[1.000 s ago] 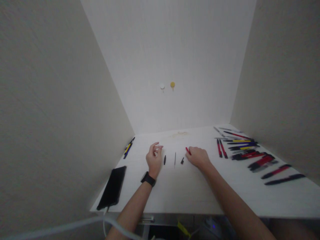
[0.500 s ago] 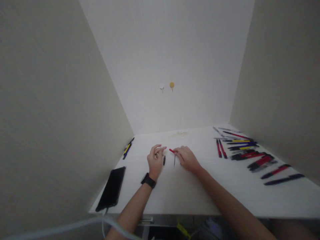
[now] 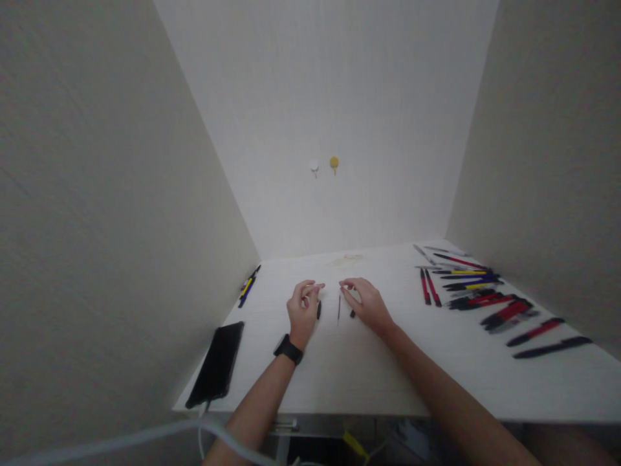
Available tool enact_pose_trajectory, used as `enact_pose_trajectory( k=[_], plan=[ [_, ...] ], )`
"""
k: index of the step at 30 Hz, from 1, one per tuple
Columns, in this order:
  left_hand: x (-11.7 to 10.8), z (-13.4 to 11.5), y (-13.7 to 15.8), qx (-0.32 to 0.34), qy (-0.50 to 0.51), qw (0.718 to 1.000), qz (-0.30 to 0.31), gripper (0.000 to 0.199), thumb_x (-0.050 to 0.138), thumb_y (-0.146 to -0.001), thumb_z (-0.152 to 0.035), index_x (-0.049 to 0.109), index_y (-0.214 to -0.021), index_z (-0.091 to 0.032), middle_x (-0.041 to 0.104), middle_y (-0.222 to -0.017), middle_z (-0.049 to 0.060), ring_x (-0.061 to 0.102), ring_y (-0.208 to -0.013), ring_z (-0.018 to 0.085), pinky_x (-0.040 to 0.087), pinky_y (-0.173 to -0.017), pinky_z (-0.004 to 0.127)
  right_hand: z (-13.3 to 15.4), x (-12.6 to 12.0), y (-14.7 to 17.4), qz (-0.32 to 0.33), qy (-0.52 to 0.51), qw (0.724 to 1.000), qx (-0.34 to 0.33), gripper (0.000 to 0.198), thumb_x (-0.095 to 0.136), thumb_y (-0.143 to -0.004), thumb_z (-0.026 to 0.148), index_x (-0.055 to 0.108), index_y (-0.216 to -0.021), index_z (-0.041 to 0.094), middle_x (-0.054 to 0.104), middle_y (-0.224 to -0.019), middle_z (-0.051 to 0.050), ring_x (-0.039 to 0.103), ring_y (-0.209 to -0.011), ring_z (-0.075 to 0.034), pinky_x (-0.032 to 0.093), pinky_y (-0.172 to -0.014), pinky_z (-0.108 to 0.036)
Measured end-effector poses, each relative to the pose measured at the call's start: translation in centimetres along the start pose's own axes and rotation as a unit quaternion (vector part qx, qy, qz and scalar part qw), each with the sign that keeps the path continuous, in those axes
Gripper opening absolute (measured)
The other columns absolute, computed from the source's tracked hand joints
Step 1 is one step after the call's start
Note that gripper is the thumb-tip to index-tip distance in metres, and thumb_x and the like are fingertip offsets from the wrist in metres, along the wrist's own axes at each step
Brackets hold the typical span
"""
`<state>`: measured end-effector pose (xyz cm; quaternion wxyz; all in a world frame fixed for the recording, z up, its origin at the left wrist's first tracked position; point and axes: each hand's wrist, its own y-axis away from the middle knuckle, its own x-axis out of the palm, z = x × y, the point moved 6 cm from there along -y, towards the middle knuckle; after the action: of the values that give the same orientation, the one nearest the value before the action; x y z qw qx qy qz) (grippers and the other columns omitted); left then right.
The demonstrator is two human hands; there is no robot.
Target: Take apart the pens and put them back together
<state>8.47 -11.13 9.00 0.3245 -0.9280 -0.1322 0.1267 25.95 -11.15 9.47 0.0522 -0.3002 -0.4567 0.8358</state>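
Observation:
My left hand (image 3: 303, 309) wears a black watch (image 3: 288, 350) and hovers above the white table with its thumb and fingers curled together. Whatever sits between those fingertips is too small to make out. Beside that hand lies a short black pen part (image 3: 319, 310). A thin dark pen refill (image 3: 339, 308) rests on the table between my two hands. My right hand (image 3: 366, 304) has thumb and forefinger brought together in a pinch; anything in it is too small to tell. Partly under its palm shows a small black piece (image 3: 352, 314), the rest hidden.
Many red, black, blue and yellow pens (image 3: 504, 314) lie along the table's right side. Several more pens (image 3: 248, 288) lie at the left wall, and a black phone (image 3: 216, 364) with a white cable (image 3: 160, 432) is at the front left. Walls enclose three sides.
The red pen part in my right hand has gone from sight. A small black piece now shows beneath that hand, whose fingertips have shifted slightly. My left hand is nearly still.

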Motion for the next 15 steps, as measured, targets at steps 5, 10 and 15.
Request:
enact_pose_trajectory(
  k=[5, 10, 15],
  plan=[
    [0.0, -0.08, 0.04, 0.006, -0.003, 1.0, 0.001, 0.021, 0.055, -0.087, -0.035, 0.055, -0.1, -0.018, 0.073, -0.092, 0.007, 0.061, -0.064, 0.011, 0.048, -0.062, 0.024, 0.35, -0.38, 0.03, -0.01, 0.002, 1.0, -0.016, 0.023, 0.048, -0.092, 0.024, 0.06, -0.111, 0.018, 0.068, -0.103, -0.01, 0.063, -0.09, -0.021, 0.05, -0.082, -0.035],
    [0.02, -0.01, 0.04, 0.006, -0.002, 1.0, 0.003, 0.021, 0.055, -0.088, -0.035, 0.054, -0.1, -0.018, 0.073, -0.092, 0.007, 0.06, -0.062, 0.011, 0.048, -0.061, 0.025, 0.19, 0.01, 0.06, 0.002, 0.009, 1.0, 0.001, 0.024, 0.048, -0.091, 0.025, 0.061, -0.11, 0.018, 0.07, -0.099, -0.009, 0.065, -0.083, -0.018, 0.052, -0.078, -0.032],
    [0.09, 0.03, 0.07, 0.011, 0.007, 1.0, 0.002, 0.02, 0.055, -0.088, -0.034, 0.054, -0.099, -0.018, 0.073, -0.091, 0.007, 0.06, -0.063, 0.011, 0.048, -0.06, 0.024, 0.32, 0.08, -0.05, 0.015, 0.005, 1.0, 0.011, 0.023, 0.049, -0.091, 0.024, 0.061, -0.109, 0.018, 0.07, -0.095, -0.007, 0.065, -0.079, -0.017, 0.051, -0.073, -0.028]
  ],
)
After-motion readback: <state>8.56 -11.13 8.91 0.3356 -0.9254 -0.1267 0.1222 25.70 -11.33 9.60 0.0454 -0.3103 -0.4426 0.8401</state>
